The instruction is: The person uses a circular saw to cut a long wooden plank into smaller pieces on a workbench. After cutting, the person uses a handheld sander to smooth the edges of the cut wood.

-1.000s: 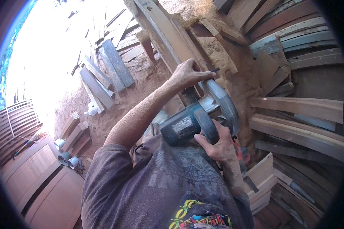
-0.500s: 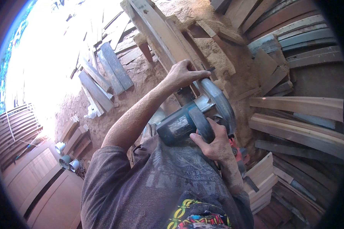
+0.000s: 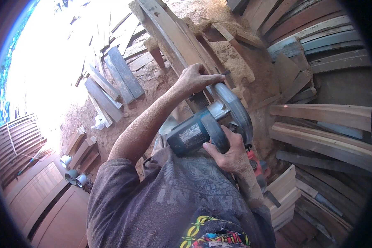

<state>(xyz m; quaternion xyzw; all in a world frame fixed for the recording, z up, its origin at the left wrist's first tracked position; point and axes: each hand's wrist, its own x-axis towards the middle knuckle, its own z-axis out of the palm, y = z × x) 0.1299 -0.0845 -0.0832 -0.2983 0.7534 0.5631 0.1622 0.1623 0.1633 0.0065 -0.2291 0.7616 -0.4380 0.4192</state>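
A circular saw (image 3: pixel 189 134) with a dark teal motor body, a black loop handle and a grey metal blade guard (image 3: pixel 235 106) sits at the near end of a long wooden beam (image 3: pixel 173 35). My right hand (image 3: pixel 232 153) is wrapped round the loop handle. At the saw's front, my left hand (image 3: pixel 196 78) bends its fingers down over the work, its thumb stretched across toward a small dark piece beside the guard. What those fingertips grip is hidden. The blade and the underside of the saw cannot be seen.
Stacked planks (image 3: pixel 322 140) line the right side, with a red tool (image 3: pixel 258 167) beside my right forearm. Sawdust (image 3: pixel 231 56) covers the ground near the beam. Grey boards (image 3: pixel 124 74) lie at left; wooden panels (image 3: pixel 62 219) stand at lower left.
The saw has shifted slightly left, and both hands moved with it. My right hand keeps its hold on the handle.
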